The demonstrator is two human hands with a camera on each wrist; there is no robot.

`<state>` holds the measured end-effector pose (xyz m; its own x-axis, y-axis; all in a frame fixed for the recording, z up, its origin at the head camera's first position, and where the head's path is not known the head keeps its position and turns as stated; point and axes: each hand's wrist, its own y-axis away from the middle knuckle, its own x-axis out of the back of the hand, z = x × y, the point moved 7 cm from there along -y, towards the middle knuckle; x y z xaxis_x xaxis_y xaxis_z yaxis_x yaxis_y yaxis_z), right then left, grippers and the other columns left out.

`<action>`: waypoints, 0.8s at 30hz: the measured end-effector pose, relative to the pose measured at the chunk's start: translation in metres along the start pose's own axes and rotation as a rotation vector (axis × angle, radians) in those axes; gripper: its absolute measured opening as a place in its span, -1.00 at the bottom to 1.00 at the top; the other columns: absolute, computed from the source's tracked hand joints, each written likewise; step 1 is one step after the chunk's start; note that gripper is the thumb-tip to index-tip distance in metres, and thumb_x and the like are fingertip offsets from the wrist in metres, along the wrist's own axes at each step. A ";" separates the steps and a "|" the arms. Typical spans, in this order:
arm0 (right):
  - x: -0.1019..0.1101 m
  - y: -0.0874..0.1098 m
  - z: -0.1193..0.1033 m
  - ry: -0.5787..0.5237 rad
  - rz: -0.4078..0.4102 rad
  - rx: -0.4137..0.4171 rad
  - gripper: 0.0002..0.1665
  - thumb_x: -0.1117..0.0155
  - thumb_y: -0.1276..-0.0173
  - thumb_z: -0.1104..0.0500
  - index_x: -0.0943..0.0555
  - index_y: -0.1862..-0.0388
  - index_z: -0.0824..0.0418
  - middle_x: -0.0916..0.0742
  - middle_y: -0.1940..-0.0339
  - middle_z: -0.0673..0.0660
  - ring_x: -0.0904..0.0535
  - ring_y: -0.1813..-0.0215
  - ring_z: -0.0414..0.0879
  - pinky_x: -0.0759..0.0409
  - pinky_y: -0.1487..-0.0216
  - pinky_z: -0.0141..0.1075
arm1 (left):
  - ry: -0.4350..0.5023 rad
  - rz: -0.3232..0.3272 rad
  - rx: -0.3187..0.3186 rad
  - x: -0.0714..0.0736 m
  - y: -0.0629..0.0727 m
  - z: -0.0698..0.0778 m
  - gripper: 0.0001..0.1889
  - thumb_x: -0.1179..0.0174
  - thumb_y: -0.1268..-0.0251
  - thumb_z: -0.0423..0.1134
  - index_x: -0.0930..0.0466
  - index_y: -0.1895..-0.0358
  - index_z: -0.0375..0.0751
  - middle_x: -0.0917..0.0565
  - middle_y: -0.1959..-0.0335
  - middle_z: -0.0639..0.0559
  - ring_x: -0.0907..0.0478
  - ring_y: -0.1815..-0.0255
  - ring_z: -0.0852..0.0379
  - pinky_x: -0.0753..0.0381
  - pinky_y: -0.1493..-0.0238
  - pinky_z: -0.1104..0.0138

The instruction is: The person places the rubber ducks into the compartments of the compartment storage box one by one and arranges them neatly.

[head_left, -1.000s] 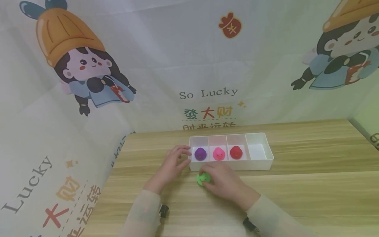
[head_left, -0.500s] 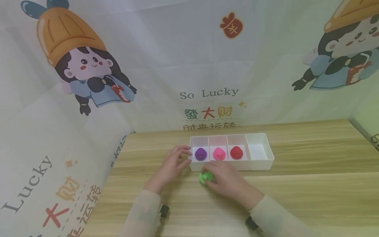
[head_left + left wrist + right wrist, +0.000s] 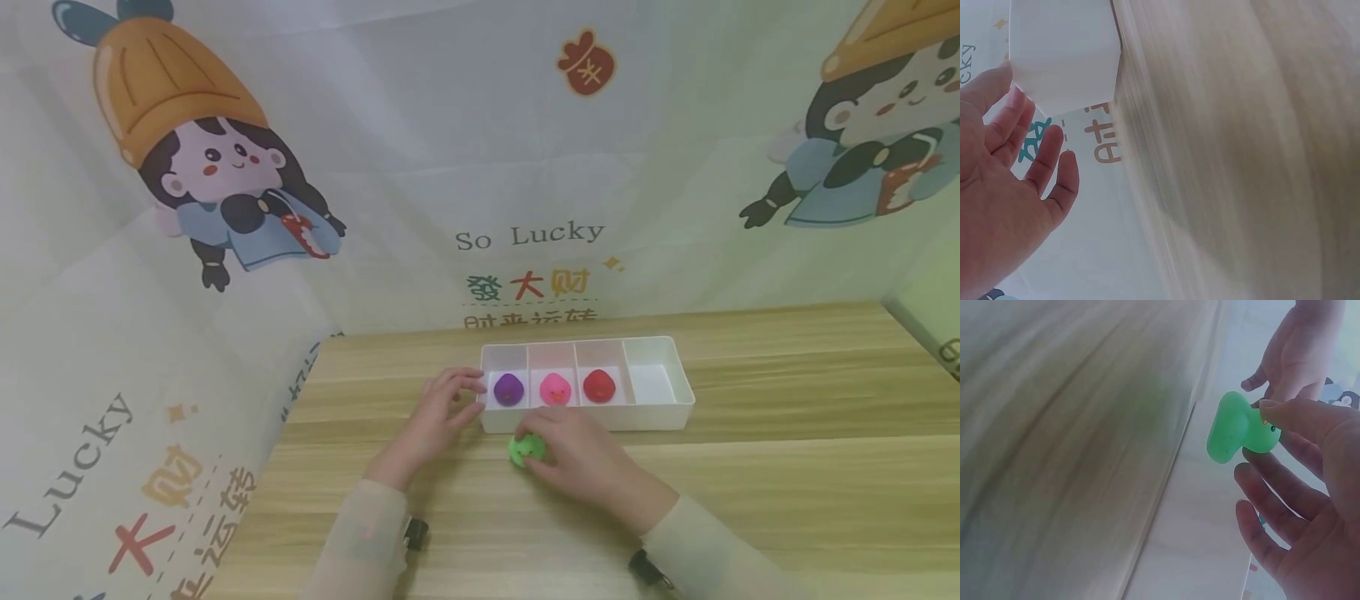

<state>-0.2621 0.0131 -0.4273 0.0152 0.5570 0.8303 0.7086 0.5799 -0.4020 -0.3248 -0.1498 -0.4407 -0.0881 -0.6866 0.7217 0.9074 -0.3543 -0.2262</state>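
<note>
My right hand [image 3: 581, 457] pinches a green toy duck [image 3: 527, 451] between thumb and fingers, just in front of a long white divided box [image 3: 660, 418]. In the right wrist view the duck [image 3: 1230, 430] is tilted on its side and clear of the table, its head between the fingertips. My left hand [image 3: 437, 417] is at the box's left end, fingers relaxed. The left wrist view has its thumb and fingertips right at the white end wall [image 3: 1066, 56]. Inside the box sit a purple duck [image 3: 508, 390], a pink duck [image 3: 555, 389] and a red duck [image 3: 599, 386], one per compartment.
The box's rightmost compartment [image 3: 651, 385] holds no duck. Everything stands on a wood-grain table [image 3: 787, 483]. A printed cloth [image 3: 420, 150] hangs behind and to the left of it. Each wrist wears a small black device [image 3: 416, 534].
My right hand has shifted slightly to the right along the box's front, carrying the green duck with it. The left hand and the box stay where they were.
</note>
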 end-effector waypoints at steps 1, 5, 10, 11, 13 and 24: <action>0.001 0.001 0.001 -0.001 0.002 -0.001 -0.72 -0.34 -0.02 0.03 -0.54 0.25 -0.01 -0.60 0.25 -0.14 -0.46 0.19 -0.25 -0.45 0.09 -0.30 | 0.002 0.000 0.002 0.000 0.000 0.000 -0.78 -0.16 -0.15 -0.20 -0.47 0.12 -0.01 -0.34 -0.13 0.22 -0.27 0.02 0.16 -0.37 0.04 0.23; 0.004 0.002 0.002 0.000 0.009 -0.003 -0.71 -0.35 -0.01 0.04 -0.54 0.24 -0.01 -0.59 0.27 -0.14 -0.44 0.22 -0.25 -0.45 0.12 -0.31 | 0.001 0.002 0.011 0.000 0.000 -0.001 -0.79 -0.16 -0.15 -0.20 -0.47 0.12 0.00 -0.34 -0.12 0.23 -0.28 0.02 0.15 -0.38 0.04 0.22; 0.006 0.004 0.002 0.012 0.007 -0.005 -0.71 -0.35 -0.01 0.04 -0.54 0.25 -0.01 -0.58 0.27 -0.13 -0.43 0.23 -0.25 -0.46 0.13 -0.31 | -0.010 -0.004 0.020 -0.001 0.000 -0.001 -0.79 -0.15 -0.15 -0.19 -0.47 0.13 0.02 -0.34 -0.12 0.25 -0.29 0.02 0.16 -0.38 0.04 0.23; 0.007 0.004 0.001 0.013 0.007 -0.005 -0.71 -0.35 -0.01 0.04 -0.54 0.25 -0.01 -0.58 0.27 -0.13 -0.43 0.23 -0.24 -0.46 0.13 -0.31 | -0.009 -0.007 0.022 -0.001 0.000 -0.001 -0.79 -0.15 -0.15 -0.18 -0.47 0.13 0.02 -0.34 -0.12 0.25 -0.29 0.02 0.15 -0.38 0.03 0.23; 0.009 0.005 0.001 0.015 0.012 -0.004 -0.72 -0.35 -0.01 0.04 -0.55 0.25 0.00 -0.58 0.27 -0.13 -0.43 0.22 -0.24 -0.45 0.13 -0.30 | -0.009 -0.012 0.019 -0.001 0.000 -0.001 -0.79 -0.15 -0.15 -0.18 -0.47 0.13 0.02 -0.33 -0.12 0.25 -0.30 0.02 0.12 -0.38 0.04 0.22; 0.018 0.008 0.000 -0.006 0.029 -0.024 -0.71 -0.36 -0.01 0.06 -0.55 0.24 0.02 -0.58 0.28 -0.12 -0.43 0.22 -0.23 -0.45 0.14 -0.30 | 0.003 -0.005 -0.009 0.000 0.001 0.000 -0.80 -0.14 -0.16 -0.18 -0.47 0.13 -0.02 -0.34 -0.13 0.20 -0.33 0.01 0.02 -0.38 0.04 0.20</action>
<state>-0.2563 0.0278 -0.4158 0.0317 0.5770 0.8161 0.7245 0.5492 -0.4165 -0.3238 -0.1496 -0.4409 -0.0939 -0.6864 0.7211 0.9030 -0.3638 -0.2287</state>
